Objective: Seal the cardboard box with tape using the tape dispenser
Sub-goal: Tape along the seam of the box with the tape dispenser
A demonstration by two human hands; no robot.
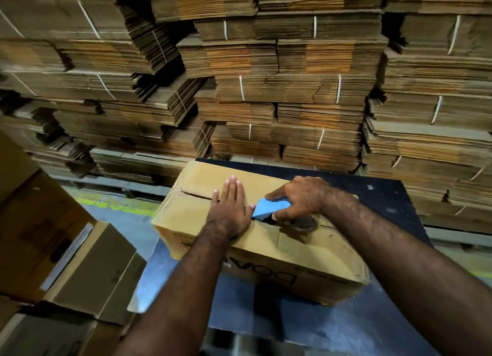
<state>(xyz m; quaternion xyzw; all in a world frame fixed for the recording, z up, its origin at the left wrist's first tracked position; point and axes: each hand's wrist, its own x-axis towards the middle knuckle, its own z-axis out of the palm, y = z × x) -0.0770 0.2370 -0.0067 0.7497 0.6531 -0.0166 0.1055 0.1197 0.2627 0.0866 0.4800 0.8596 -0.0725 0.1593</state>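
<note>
A brown cardboard box (277, 251) lies on a dark table (378, 195), its top flaps closed with the centre seam running from left to right. My left hand (230, 209) presses flat on the top over the seam, fingers straight. My right hand (300, 199) grips a blue tape dispenser (269, 207) that sits on the seam just right of my left hand. A brown tape roll (303, 225) shows under my right wrist. The seam to the left of my left hand is bare and slightly gaping.
Tall stacks of bundled flat cardboard (266, 89) fill the background behind the table. Several assembled boxes (87, 270) stand on the floor to the left. The grey floor carries a yellow-green line (114, 205).
</note>
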